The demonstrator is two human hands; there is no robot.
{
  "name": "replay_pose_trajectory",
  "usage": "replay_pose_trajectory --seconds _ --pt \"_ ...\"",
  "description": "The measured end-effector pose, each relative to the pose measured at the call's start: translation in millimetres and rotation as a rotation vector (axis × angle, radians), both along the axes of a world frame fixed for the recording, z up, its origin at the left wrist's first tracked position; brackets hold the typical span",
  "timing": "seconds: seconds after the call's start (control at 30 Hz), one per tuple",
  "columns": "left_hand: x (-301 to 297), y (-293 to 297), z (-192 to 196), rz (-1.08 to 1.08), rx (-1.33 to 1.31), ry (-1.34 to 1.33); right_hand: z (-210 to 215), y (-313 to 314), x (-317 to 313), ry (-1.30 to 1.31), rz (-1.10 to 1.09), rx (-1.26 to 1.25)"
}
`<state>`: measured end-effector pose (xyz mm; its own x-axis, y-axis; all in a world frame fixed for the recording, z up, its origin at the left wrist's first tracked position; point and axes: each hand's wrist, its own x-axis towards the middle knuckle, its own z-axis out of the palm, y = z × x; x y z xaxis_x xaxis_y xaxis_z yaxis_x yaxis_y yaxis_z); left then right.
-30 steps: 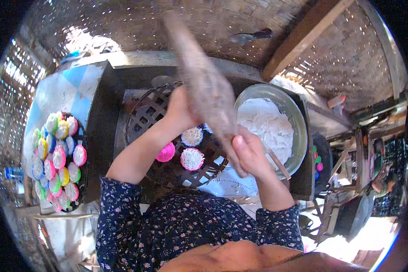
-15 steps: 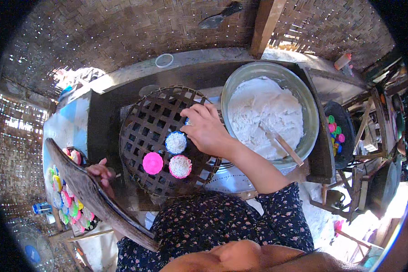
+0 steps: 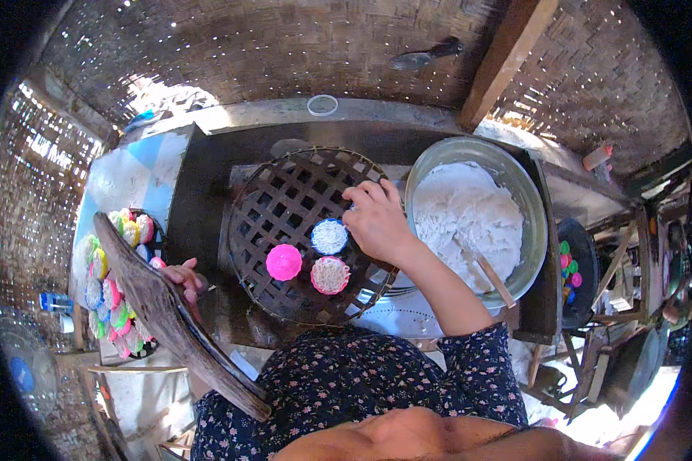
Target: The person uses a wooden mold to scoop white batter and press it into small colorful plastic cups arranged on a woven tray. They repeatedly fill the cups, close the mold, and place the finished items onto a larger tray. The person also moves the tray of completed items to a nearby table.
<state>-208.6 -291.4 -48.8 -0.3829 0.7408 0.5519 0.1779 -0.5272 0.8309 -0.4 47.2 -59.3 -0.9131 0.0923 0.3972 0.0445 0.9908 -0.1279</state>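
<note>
My right hand (image 3: 377, 219) reaches over a round woven tray (image 3: 284, 203), its fingers bent down around a small cup with white filling (image 3: 349, 206), mostly hidden under them. Below it on the tray stand a blue-rimmed cup with white strands (image 3: 329, 237), a pink-rimmed cup with white strands (image 3: 330, 274) and a pink fluted cup (image 3: 284, 262) showing no white strands. My left hand (image 3: 186, 283) is partly hidden behind a long curved piece of dark wood (image 3: 169, 307). Its visible fingers are loosely bent, with nothing seen in them.
A large metal basin (image 3: 542, 223) of white dough with a wooden-handled tool (image 3: 494, 280) stands right of the tray. Several colourful filled cups (image 3: 111, 296) crowd a basket at left. A dark bowl (image 3: 580, 238) holds coloured cups at far right. A ring (image 3: 322, 105) lies on the back ledge.
The whole view has shifted, so the tray and basin sit farther right in the picture. My right hand remains at the same cup. More of my left hand's fingers shows beside the wood.
</note>
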Motion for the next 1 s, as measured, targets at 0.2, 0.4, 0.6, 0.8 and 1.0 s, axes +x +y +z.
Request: replay_pose_trajectory --seconds 0.2,0.4,0.6,0.8,1.0 --pt "-2 -3 -7 -0.019 -0.002 -0.063 14 -14 3 0.046 0.051 -0.086" --pt "19 6 -14 0.249 0.061 -0.123 5 -26 0 0.023 0.056 -0.1" --pt "28 3 -4 0.283 0.08 -0.077 15 -7 15 0.09 -0.078 -0.092" --pt "18 -6 -6 0.049 0.06 -0.172 3 -6 23 0.045 -0.159 -0.034" --pt "-6 -10 -14 -0.196 0.042 -0.063 3 -18 8 0.018 -0.163 0.039"
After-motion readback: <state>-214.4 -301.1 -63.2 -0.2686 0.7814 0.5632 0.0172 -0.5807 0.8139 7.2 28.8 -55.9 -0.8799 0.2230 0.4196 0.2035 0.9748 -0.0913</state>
